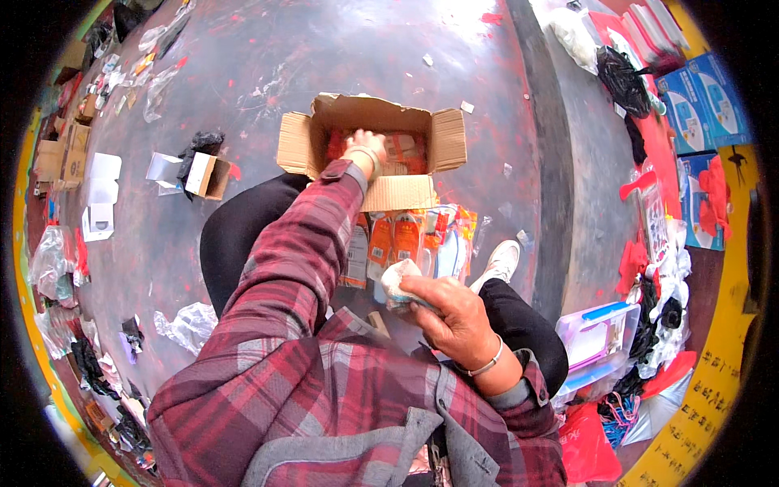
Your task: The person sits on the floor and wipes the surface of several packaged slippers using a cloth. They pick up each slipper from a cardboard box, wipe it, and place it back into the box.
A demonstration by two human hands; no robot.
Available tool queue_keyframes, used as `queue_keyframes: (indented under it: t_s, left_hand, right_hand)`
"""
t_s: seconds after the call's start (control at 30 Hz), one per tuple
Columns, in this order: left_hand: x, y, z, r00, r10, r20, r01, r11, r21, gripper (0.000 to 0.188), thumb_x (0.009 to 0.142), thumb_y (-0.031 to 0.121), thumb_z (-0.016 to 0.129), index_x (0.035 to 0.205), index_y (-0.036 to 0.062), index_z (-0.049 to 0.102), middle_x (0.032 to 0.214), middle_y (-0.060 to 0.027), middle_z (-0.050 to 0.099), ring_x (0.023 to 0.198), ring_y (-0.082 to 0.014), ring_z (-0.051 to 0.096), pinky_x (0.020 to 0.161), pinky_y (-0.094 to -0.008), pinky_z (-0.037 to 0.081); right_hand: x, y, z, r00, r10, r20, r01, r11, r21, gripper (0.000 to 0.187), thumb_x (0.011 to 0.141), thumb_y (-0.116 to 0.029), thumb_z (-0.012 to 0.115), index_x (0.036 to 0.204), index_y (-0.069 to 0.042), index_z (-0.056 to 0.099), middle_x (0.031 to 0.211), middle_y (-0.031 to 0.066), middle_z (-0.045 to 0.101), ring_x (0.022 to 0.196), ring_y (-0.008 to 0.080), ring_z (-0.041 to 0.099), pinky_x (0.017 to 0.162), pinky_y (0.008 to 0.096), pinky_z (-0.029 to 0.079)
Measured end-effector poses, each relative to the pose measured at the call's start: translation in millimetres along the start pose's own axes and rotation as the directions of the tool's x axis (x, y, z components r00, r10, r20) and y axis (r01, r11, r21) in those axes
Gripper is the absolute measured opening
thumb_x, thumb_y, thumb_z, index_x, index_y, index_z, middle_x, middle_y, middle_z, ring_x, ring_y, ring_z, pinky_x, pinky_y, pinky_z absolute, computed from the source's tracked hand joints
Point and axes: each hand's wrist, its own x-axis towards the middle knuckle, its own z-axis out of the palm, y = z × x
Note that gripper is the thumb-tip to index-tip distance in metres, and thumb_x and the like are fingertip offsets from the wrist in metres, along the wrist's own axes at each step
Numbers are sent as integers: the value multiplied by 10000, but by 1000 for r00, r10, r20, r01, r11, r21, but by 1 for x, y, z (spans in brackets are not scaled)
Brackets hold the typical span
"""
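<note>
An open cardboard box [450,140] stands on the floor before me, its flaps folded out. My left hand [365,146] reaches down into it, among orange-and-clear packets [406,148]; its fingertips are hidden, so I cannot make out whether they grip one. Nearer to me, my right hand [458,316] is closed round a crumpled white cloth-like bundle [399,280], thumb and forefinger pressed together on it. Between my legs, just this side of the box, lie several flat orange-and-white packages [406,235] in clear wrapping.
On the left lie a small opened carton [209,177], a white folded box [101,195] and crumpled clear plastic [188,326]. To the right stand a clear plastic bin [596,345] and blue printed boxes [706,105]. Black and red bags line the right edge.
</note>
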Motion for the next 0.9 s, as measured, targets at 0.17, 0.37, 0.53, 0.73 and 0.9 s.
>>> queue_keyframes:
  t_s: [0.17,0.37,0.53,0.73,0.9]
  left_hand:
    - [21,-35,8,890,-272,-366,-4,797,-603,289,804,224,494,1030,118,639,1075,-172,598,1020,-318,570,876,-386,458]
    - [-56,19,-15,668,-237,-706,-474,596,-648,203,804,153,523,927,81,667,834,-129,659,768,-207,642,703,-302,495]
    - [-125,58,29,618,209,-758,-711,558,-427,123,788,121,519,794,57,624,709,-130,607,653,-225,608,597,-320,473]
    - [-135,80,158,994,91,-52,-103,745,-659,268,741,268,607,898,54,644,858,-152,654,803,-278,636,724,-371,494]
    - [-106,59,239,966,-13,259,182,744,-643,613,679,454,682,1087,9,577,1043,-243,600,1006,-343,581,854,-386,464]
  right_hand:
    - [-20,14,-3,975,217,46,-221,922,319,281,767,-90,598,1043,-45,612,960,117,638,844,233,610,760,330,484]
    - [-35,16,-94,762,433,-481,195,554,809,342,848,-156,507,1139,18,551,1081,133,601,1018,250,568,916,396,433]
    - [-70,55,-145,620,571,-538,477,270,836,321,860,-213,500,1087,0,577,1110,141,603,1053,299,559,945,441,420]
    - [-73,53,-127,762,495,-418,397,154,905,290,831,-192,543,1036,7,595,1065,137,622,989,288,588,919,423,437]
    - [-67,56,-120,605,681,-411,385,202,901,287,827,-191,545,1036,0,592,1044,128,628,971,260,599,900,410,454]
